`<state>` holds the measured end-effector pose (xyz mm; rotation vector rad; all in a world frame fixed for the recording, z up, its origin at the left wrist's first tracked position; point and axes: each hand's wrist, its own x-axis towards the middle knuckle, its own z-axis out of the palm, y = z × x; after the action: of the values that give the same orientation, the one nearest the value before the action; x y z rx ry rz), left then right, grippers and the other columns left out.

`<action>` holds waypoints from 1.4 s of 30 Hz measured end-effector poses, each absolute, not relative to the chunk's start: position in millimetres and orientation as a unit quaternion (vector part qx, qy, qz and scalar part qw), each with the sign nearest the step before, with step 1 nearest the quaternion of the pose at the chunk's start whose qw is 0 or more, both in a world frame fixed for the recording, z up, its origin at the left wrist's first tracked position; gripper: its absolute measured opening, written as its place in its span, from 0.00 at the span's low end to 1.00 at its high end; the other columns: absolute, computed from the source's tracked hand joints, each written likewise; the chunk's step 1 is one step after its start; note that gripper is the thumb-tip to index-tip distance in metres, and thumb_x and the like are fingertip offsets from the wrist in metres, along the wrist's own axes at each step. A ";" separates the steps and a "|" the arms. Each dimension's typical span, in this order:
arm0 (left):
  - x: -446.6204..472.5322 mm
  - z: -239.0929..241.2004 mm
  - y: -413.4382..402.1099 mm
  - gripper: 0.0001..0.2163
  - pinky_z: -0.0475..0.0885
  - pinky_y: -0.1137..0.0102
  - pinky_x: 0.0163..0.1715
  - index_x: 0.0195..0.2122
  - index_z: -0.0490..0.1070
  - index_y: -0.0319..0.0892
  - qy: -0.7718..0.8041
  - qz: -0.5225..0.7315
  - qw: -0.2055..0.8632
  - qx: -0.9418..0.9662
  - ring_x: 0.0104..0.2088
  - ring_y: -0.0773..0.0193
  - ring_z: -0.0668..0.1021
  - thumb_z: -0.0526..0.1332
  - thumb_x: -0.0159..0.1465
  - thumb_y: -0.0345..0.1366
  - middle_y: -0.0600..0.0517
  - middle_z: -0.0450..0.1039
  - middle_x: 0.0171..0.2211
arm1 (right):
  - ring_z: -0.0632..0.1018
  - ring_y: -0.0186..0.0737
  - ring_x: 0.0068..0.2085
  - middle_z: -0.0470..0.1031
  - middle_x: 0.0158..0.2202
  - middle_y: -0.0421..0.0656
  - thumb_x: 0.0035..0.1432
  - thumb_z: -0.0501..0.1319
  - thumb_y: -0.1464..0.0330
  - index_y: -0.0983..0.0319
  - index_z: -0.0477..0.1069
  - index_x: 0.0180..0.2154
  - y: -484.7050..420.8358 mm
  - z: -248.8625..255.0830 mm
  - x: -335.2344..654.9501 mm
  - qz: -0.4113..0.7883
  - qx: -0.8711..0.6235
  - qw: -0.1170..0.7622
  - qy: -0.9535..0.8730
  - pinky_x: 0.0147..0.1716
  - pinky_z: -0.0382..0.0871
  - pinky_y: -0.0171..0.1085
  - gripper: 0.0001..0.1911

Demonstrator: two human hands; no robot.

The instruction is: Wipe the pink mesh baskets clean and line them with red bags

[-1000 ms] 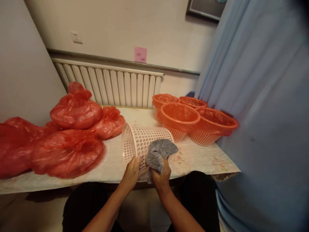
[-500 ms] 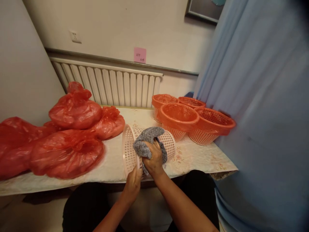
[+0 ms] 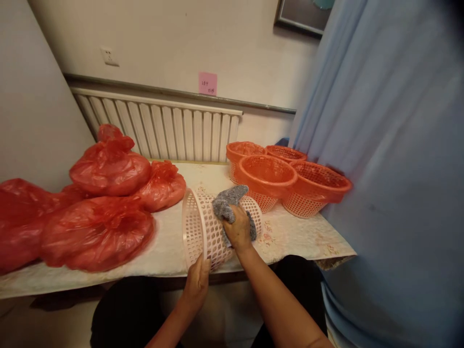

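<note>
A pale pink perforated plastic basket lies on its side at the table's front edge, mouth to the left. My left hand grips its lower rim from underneath, fingers closed on it. My right hand presses a grey cloth against the basket's upper wall, fingers closed on the cloth. The cloth drapes over the basket's top and round my hand.
Several orange baskets stand grouped at the back right. Red plastic bags, full and knotted, fill the table's left half. A floral tablecloth covers the table. A white radiator runs behind; a blue curtain hangs at the right.
My right hand has carried the grey cloth from the basket's near side up and over its upper wall. The left hand has slid lower under the rim, and the basket has tilted slightly.
</note>
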<state>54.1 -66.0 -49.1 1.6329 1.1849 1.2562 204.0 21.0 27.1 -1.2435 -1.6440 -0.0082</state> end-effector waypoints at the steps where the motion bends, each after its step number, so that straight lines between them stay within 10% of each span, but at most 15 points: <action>1: 53.9 -49.0 -66.7 0.25 0.61 0.58 0.60 0.52 0.69 0.36 0.462 0.491 0.374 0.637 0.56 0.51 0.71 0.46 0.68 0.50 0.41 0.74 0.53 | 0.72 0.45 0.42 0.75 0.37 0.44 0.53 0.57 0.73 0.59 0.73 0.36 25.0 25.1 211.9 -0.008 -0.534 0.507 -0.676 0.44 0.65 0.40 0.09; 18: 45.2 -44.2 -70.1 0.26 0.62 0.57 0.60 0.54 0.69 0.37 0.455 0.472 0.398 0.641 0.56 0.50 0.71 0.46 0.69 0.51 0.41 0.73 0.54 | 0.70 0.41 0.31 0.73 0.30 0.43 0.51 0.55 0.64 0.61 0.70 0.33 45.8 -1.7 285.9 -0.005 -0.661 0.528 -0.533 0.33 0.59 0.36 0.09; 42: 37.7 -4.5 -43.8 0.28 0.69 0.60 0.51 0.44 0.72 0.37 0.486 0.493 0.420 0.587 0.45 0.52 0.77 0.45 0.66 0.56 0.43 0.78 0.44 | 0.75 0.51 0.45 0.76 0.41 0.51 0.53 0.58 0.66 0.64 0.71 0.46 -24.0 -81.0 248.8 -0.056 -0.611 0.605 -0.508 0.46 0.69 0.49 0.18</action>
<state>37.7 -43.8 -4.5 1.4698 1.2182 1.2351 248.8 -24.0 -81.0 -1.4141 -1.1751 -0.1302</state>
